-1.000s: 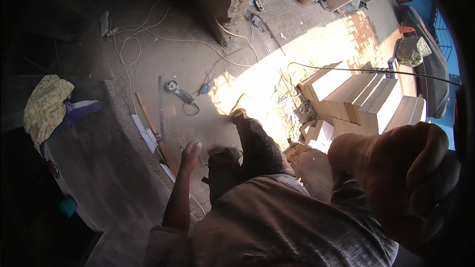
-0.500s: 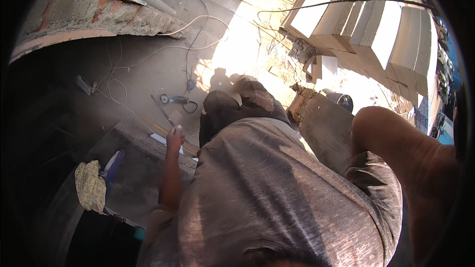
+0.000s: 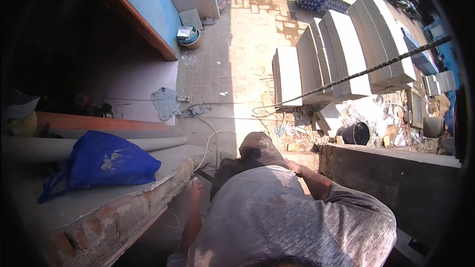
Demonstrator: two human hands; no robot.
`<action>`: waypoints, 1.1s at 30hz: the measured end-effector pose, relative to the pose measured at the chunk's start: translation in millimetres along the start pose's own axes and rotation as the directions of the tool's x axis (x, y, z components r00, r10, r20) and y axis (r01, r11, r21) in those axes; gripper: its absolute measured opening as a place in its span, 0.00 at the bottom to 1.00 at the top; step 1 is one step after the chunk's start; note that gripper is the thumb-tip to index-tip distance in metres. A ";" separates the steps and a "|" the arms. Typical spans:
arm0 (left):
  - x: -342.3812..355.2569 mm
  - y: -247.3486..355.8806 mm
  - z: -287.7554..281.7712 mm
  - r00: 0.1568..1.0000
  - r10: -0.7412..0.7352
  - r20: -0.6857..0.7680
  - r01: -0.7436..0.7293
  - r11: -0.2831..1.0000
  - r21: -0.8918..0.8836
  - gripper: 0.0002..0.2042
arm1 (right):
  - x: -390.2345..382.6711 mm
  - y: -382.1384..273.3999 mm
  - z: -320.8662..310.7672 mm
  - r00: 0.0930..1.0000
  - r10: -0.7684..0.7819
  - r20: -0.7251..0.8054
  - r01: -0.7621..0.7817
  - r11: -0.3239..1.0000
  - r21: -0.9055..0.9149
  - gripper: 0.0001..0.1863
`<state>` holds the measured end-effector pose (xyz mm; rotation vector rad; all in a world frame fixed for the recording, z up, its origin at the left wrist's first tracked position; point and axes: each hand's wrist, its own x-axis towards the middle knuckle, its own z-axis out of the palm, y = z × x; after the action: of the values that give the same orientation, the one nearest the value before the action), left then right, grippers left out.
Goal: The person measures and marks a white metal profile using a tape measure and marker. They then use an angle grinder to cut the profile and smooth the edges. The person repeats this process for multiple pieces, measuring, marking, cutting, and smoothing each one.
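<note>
My left hand is low beside my left leg, close to the broken brick edge of a ledge. Its fingers look closed, and a dark thin bar-shaped tool shows partly just beyond them. My right hand rests against my right thigh by the hem of my grey shirt. The fingers of that hand are mostly hidden, and nothing is visible in it. A pale cable curves over the floor ahead of my left hand.
A blue bag lies on the left ledge beside a grey pipe. Large pale blocks stand in a row at the right, crossed by a dark rope. A black bucket stands near rubble and a dark slab.
My view has swung up toward the yard, so the grinder on the floor is out of sight. My right arm has come down from the right side to my thigh.
</note>
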<state>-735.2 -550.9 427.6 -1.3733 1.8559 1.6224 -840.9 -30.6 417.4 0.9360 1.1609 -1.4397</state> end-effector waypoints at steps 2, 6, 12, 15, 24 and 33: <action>16.5 37.8 -6.2 0.999 -0.023 0.028 0.024 0.999 -0.040 0.16 | 7.3 -7.9 -11.2 0.971 -0.146 -0.191 0.093 0.961 -0.262 0.44; 98.6 166.6 65.3 0.977 0.193 0.088 -0.205 0.965 0.161 0.16 | 41.0 -50.4 -39.0 0.905 -0.210 -0.369 0.100 0.950 -0.295 0.45; 223.2 345.0 178.3 0.911 0.334 0.243 -0.395 0.877 0.273 0.18 | 155.6 -208.5 -70.3 0.886 -0.209 -0.415 0.098 0.957 -0.273 0.47; 311.6 424.0 261.0 0.936 0.218 0.276 -0.257 0.960 0.113 0.18 | 220.5 -316.0 -107.3 0.878 -0.205 -0.433 0.089 0.958 -0.274 0.48; 565.2 655.1 406.6 0.999 0.041 0.011 -0.042 0.980 0.196 0.19 | 320.5 -873.8 -147.8 0.988 -0.148 0.033 0.147 0.989 0.010 0.56; 743.1 979.8 688.0 0.992 0.031 0.120 -0.053 0.980 0.190 0.22 | 320.1 -1456.7 -224.5 0.183 -0.956 -0.231 0.784 0.284 -0.553 0.38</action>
<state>-2119.0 -371.7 231.2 -1.1414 1.9273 1.4646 -2336.9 136.8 321.9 0.3139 2.6331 -1.8034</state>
